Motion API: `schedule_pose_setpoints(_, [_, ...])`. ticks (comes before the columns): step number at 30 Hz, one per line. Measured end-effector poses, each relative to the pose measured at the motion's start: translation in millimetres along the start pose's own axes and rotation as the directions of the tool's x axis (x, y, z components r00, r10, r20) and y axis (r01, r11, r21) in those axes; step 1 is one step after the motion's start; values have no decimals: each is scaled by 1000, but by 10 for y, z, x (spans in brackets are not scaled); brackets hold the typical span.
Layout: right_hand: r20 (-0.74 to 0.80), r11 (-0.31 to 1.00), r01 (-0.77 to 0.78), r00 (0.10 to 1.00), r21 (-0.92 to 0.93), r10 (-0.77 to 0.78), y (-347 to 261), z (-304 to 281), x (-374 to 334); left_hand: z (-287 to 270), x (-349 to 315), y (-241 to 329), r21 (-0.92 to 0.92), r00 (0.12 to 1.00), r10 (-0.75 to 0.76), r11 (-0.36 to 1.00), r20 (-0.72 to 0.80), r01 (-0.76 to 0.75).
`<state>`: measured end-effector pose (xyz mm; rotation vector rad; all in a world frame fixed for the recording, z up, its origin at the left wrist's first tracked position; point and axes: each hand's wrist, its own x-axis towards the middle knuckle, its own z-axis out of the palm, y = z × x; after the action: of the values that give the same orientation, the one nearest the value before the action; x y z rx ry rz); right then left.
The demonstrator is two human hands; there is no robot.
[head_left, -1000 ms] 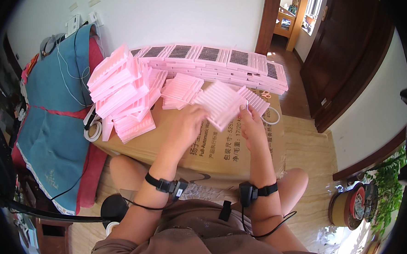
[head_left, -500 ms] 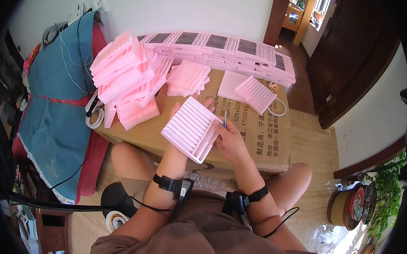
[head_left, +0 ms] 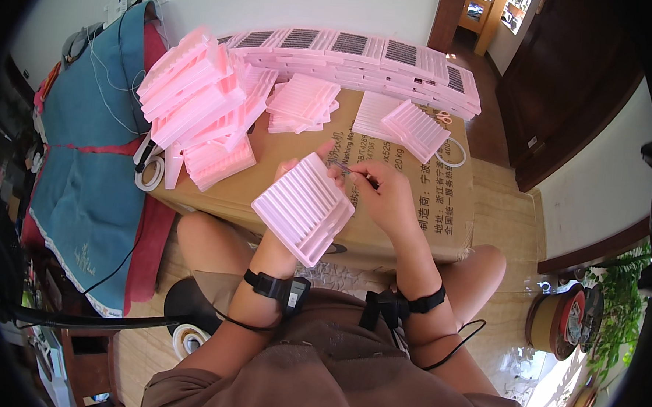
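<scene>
My left hand (head_left: 332,173) holds a pink ridged tray (head_left: 304,206) from beneath, tilted over my lap. Its fingers curl past the far edge, and the tray hides the palm. Parallel grooves cross the tray, with a wider slot along its near right side. Just right of the tray, my right hand (head_left: 387,196) is closed in a pinch on slim tweezers (head_left: 347,171). Their tip reaches toward the fingertips of my left hand at the tray's far right edge. Whether the tip grips anything is too small to tell.
A brown cardboard box (head_left: 444,202) serves as the work surface. On it stand a leaning pile of pink trays (head_left: 199,101), smaller stacks (head_left: 302,103), and a long row of trays with dark strips (head_left: 356,47). Orange scissors (head_left: 443,117) and a white ring (head_left: 455,153) lie at the right.
My right hand has moved away from the tray's right edge toward its far corner, with the tweezers now pointing left. The tray has turned slightly and come a little nearer.
</scene>
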<state>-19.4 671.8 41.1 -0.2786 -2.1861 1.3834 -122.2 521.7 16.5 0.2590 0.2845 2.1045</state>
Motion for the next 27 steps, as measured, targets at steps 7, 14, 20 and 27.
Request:
schedule_pose_setpoints(7, [70,981,83,995,-176,-71,-175,72,129,256,-122,-89,157,999,-16,987,-35,21])
schedule_pose_setpoints(14, [137,925,212,975,-314,-177,-134,17,82,224,-155,-25,124,997,-69,990,-14,70])
schedule_pose_setpoints(20, [78,981,129,990,-142,-119,-180,-1,84,204,-113,-26,80,994,-83,994,72,77])
schedule_pose_setpoints(27, [33,904,231,972,-361,-235,-211,111,58,344,-177,-94,167,999,-37,985,-18,39])
